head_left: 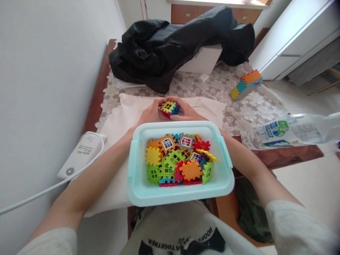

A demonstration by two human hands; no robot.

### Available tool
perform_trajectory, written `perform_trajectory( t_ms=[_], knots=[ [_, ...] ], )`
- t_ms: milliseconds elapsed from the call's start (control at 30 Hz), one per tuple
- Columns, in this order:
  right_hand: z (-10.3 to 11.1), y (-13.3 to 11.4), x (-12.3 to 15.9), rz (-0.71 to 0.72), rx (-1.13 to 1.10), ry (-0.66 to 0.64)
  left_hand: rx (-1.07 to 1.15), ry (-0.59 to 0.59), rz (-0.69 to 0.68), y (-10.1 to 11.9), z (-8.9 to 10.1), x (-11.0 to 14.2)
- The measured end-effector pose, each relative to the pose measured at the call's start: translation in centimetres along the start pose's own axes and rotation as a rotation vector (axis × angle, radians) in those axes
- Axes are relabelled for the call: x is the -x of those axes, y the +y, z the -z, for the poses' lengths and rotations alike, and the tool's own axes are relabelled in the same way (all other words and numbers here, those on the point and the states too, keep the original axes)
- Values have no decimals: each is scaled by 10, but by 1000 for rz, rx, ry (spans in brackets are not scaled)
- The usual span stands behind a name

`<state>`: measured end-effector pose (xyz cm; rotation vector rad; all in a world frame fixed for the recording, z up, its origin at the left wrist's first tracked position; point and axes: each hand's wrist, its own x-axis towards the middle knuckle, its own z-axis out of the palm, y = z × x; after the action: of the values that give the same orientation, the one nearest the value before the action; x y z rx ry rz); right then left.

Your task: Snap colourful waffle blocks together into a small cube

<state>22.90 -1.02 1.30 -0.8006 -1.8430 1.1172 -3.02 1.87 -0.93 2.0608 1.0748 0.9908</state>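
Both hands are wrapped round a small cube of interlocking plastic panels, just past the far rim of a tub. Green window panels, red sides and a blue side of the cube show between the fingers. My left hand grips it from the left, and my right hand closes on its right side with the thumb in front. Its underside is hidden. Closest to me is the light-teal plastic tub, holding many loose notched panels in orange, green, red, yellow and grey, some with windows.
A built block of panels stands at the back right. A plastic bottle lies near the right table edge. Black fabric covers a white box at the back. A white power strip with its cable lies left.
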Motion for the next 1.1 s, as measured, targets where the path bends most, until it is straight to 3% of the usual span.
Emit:
perform_trajectory(
  t_ms=[133,333,600,1100],
  knots=[
    [6,28,-6,25,2,17,153,-24,-12,3,1,-4],
    [6,35,-10,25,71,28,117,47,57,11,4,-5],
    [16,55,-21,4,-157,42,169,50,62,15,7,-7],
    [15,45,-19,27,-91,43,153,119,43,11,8,-5]
  ],
)
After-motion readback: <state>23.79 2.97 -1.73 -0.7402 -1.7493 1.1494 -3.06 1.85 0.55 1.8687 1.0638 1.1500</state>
